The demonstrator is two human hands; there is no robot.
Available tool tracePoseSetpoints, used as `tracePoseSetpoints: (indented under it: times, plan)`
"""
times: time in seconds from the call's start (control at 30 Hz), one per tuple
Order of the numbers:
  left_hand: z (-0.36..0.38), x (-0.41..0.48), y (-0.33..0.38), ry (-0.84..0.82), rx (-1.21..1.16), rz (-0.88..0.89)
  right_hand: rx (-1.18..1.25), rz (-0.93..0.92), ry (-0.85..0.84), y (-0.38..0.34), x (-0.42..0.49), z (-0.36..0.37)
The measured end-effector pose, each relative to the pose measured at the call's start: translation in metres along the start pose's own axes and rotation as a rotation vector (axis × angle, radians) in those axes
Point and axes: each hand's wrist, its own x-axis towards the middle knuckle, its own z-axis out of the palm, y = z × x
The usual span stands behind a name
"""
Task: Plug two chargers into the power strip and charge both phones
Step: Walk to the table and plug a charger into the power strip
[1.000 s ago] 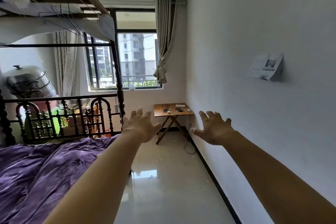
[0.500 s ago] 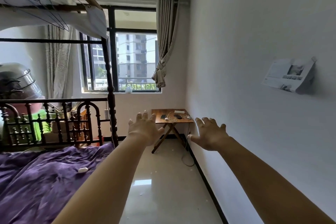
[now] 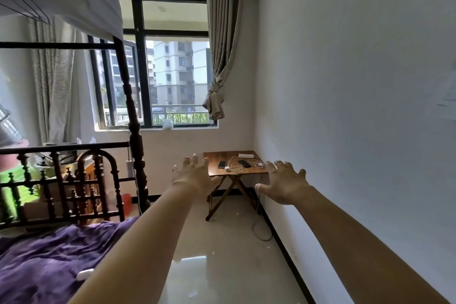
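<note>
Power strip (image 3: 246, 155), two phones (image 3: 222, 164) (image 3: 244, 163) and coiled chargers (image 3: 234, 168) lie on the folding table (image 3: 214, 172). Both hands, left (image 3: 193, 176) and right (image 3: 283, 184), hover spread wide and empty.

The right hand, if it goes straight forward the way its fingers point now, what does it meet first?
Probably the near right corner of the folding table, by the white charger and cable. The right hand is open and empty; depth is unclear.
</note>
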Motion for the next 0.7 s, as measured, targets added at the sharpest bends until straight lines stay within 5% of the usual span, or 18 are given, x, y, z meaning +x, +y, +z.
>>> tracePoseSetpoints:
  times: [0.7]
  plan:
    - [0.122, 0.430, -0.009, -0.031, -0.077, 0.046, -0.017, 0.054, -0.061, 0.042, 0.408, 0.099]
